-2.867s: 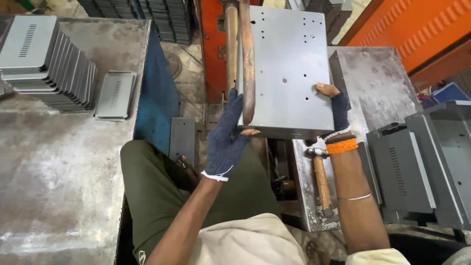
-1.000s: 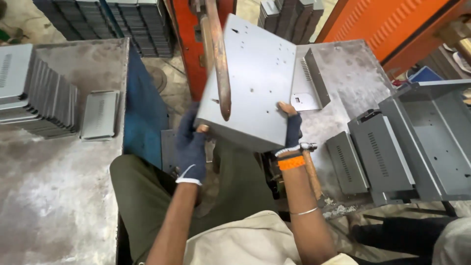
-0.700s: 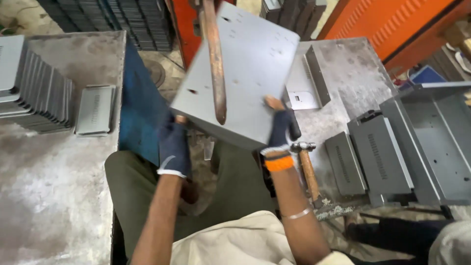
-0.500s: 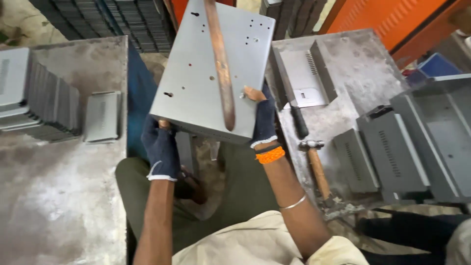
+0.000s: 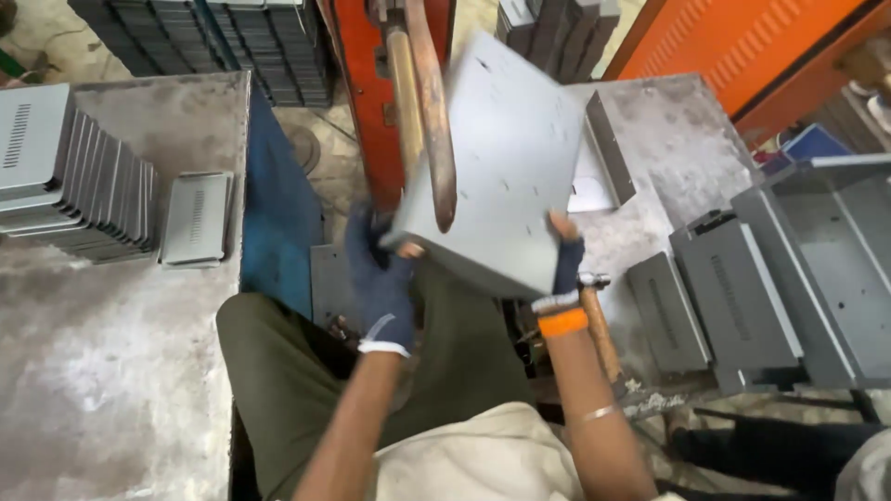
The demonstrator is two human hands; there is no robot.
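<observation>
Gripping the grey panel (image 5: 501,158) at its near corners, my left hand (image 5: 382,283) and right hand (image 5: 564,264) both close on its edge, tilted under the copper arm (image 5: 432,111). It seems stiff, light, sharp-edged; gloved corner holds suit it.

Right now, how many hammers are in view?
1. A hammer with a wooden handle lies on the right bench, just below the right hand holding the grey metal panel. Others may be hidden behind the panel or the arms.
</observation>
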